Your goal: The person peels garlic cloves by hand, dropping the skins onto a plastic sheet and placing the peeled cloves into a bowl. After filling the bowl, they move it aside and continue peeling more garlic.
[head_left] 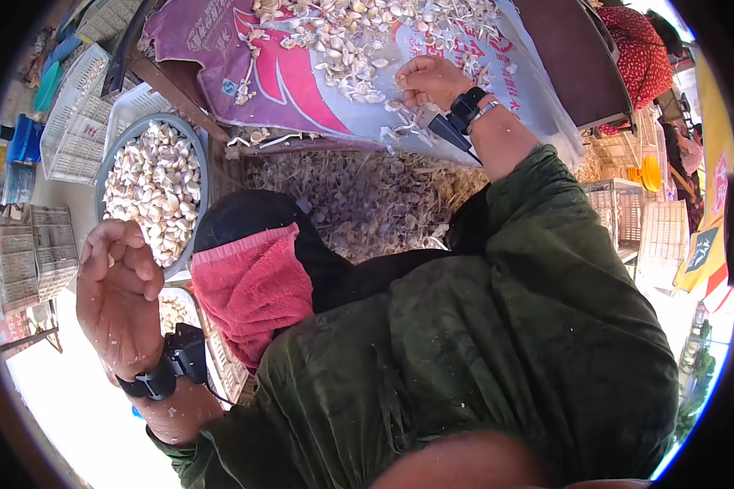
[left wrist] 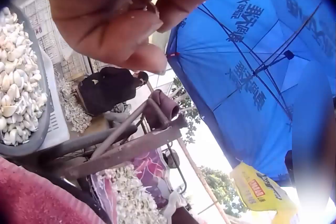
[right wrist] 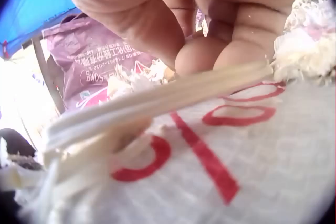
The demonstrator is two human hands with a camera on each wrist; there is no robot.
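My left hand (head_left: 122, 301) is raised beside a grey basin (head_left: 201, 163) heaped with garlic cloves (head_left: 151, 183). Its fingers curl inward, palm up, and a small pale piece (left wrist: 152, 8) shows between them in the left wrist view. Over the far sheet of printed sacks (head_left: 310, 102), my right hand (head_left: 439, 84) bends its fingers, fingertips low at the garlic. A pale dry garlic stem (right wrist: 157, 97) crosses in front of those fingertips in the right wrist view. I cannot tell whether the right hand holds anything. Loose garlic (head_left: 342, 41) lies spread beyond it.
Below the sacks lies a bed of dry garlic skins (head_left: 367, 196). A pink towel (head_left: 257, 285) covers my knee. White plastic crates (head_left: 81, 122) stand at the left, and a wooden bar (head_left: 179, 102) edges the work surface. A person in red (head_left: 636, 57) is at the far right.
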